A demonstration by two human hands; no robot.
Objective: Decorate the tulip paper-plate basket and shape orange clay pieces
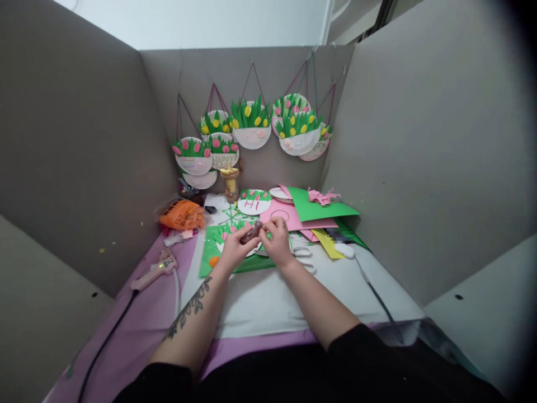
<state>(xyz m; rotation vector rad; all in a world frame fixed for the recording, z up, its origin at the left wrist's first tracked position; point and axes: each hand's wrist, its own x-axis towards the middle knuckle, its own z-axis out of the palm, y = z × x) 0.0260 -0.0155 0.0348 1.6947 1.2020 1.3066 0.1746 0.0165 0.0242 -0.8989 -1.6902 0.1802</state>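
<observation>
Over the green sheet [208,246] my left hand [235,246] is closed round a small dark reddish-brown item [250,233], whose exact kind is hard to tell. My right hand [275,240] is just to its right, fingers pinched near the item's end; what they hold is too small to make out. Beneath both hands lies a paper-plate piece with pink tulips [226,230], partly hidden by them. White-handled scissors [302,253] rest on the table right beside my right hand.
A pink glue gun [155,273] with a cord lies left, near an orange bag [183,215]. Behind stand a brown jar [230,186] and a "HI" plate [254,206]. Coloured sheets [321,208] and a white device [344,250] are right. Plate crafts [251,136] hang on the grey back panel.
</observation>
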